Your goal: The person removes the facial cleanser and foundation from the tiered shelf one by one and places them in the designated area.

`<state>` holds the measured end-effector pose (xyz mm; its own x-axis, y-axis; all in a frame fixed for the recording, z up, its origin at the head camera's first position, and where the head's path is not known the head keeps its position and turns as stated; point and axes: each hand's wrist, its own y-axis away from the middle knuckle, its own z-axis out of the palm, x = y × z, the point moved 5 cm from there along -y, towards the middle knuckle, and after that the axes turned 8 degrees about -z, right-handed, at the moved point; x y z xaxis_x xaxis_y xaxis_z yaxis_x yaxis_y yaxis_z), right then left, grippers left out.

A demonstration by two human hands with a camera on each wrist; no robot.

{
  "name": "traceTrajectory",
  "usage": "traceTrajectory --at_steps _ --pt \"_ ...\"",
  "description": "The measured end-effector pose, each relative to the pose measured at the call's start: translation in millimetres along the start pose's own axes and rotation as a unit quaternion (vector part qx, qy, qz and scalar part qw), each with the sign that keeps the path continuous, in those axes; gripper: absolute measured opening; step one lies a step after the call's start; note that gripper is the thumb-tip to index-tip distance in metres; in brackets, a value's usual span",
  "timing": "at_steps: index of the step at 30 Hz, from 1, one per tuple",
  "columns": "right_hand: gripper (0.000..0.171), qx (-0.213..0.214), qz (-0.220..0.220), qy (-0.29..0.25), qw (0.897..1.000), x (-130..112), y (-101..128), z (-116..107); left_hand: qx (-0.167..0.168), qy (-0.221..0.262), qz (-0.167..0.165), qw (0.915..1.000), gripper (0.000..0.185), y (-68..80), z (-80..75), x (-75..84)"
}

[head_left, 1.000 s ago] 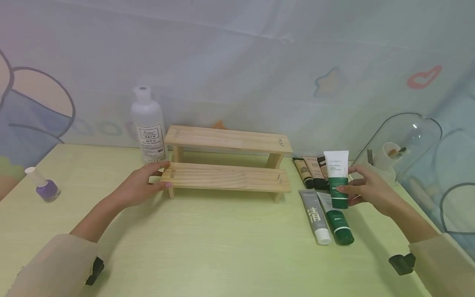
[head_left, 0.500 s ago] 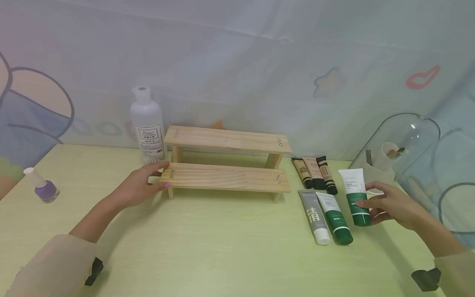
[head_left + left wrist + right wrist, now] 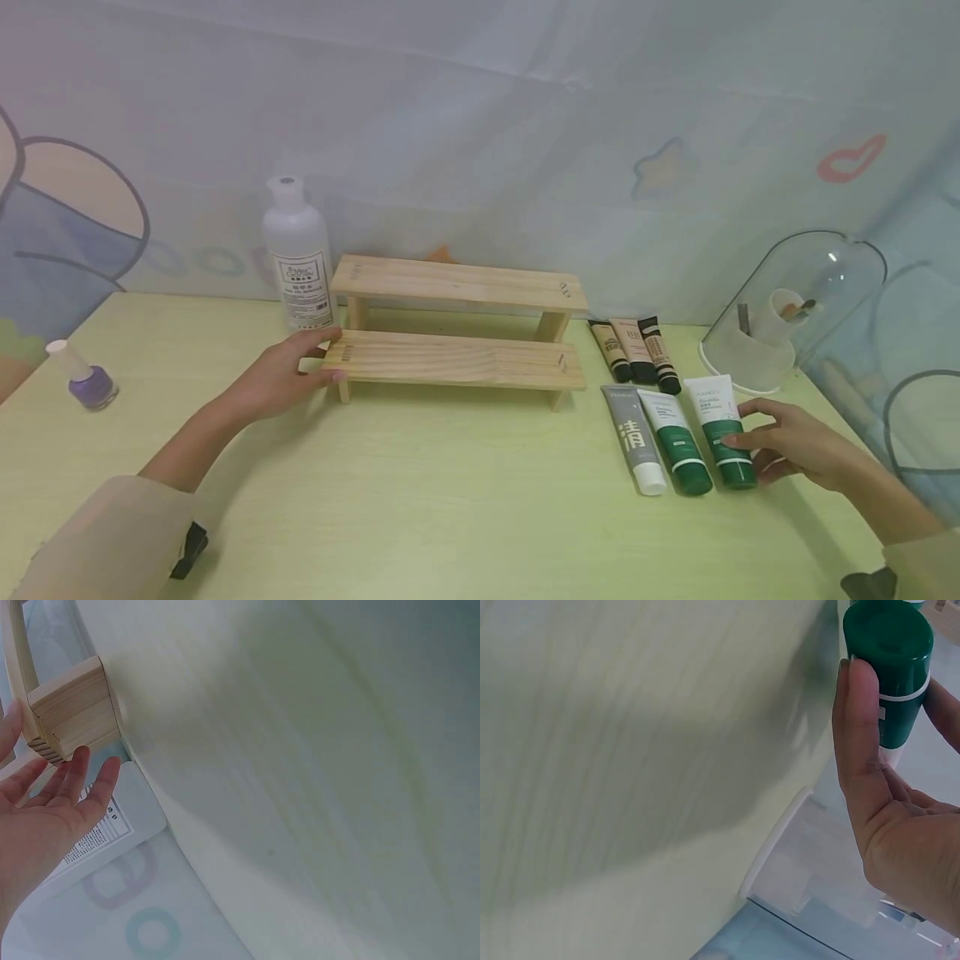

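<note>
One green-and-white tube (image 3: 726, 429) now lies flat on the surface, lowered beside two others; the right hand (image 3: 795, 446) still pinches it. The left hand (image 3: 281, 379) rests open against the wooden rack (image 3: 457, 360).

Wood, plastic and a matt tabletop under my hands

My left hand (image 3: 279, 379) rests on the two-step shelf (image 3: 457, 329), bare pale wood with visible grain and rough-sawn end faces; my right hand (image 3: 795, 442) holds a green and white tube (image 3: 725, 429) of smooth plastic with a glossy green cap. The table (image 3: 420, 500) looks matt, pale yellow-green with a faint printed wood grain. The white bottle (image 3: 298, 254) seems matt plastic, the dome (image 3: 802, 308) clear and glossy.
</note>
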<state>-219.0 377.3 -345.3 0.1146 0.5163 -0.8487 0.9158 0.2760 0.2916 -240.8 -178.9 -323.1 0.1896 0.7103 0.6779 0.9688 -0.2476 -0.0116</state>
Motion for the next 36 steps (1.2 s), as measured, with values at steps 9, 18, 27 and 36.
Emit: traceTrajectory --at_steps 9,18,27,36 --pt "0.052 -0.013 0.006 -0.009 1.0 5 2 5 0.0 -0.001 0.0 1.0 0.061 -0.2 0.2 -0.5" --pt "0.05 -0.013 0.008 0.004 1.0 7 1 9 -0.002 0.005 -0.006 1.0 0.062 0.5 0.1 -0.1" --pt "0.051 -0.019 0.004 -0.016 1.0 7 3 9 -0.003 0.003 -0.005 1.0 0.062 0.6 0.5 -0.1" --pt "0.066 -0.01 0.005 -0.023 1.0 15 4 2 -0.001 -0.002 -0.005 1.0 0.062 0.0 -0.3 0.7"
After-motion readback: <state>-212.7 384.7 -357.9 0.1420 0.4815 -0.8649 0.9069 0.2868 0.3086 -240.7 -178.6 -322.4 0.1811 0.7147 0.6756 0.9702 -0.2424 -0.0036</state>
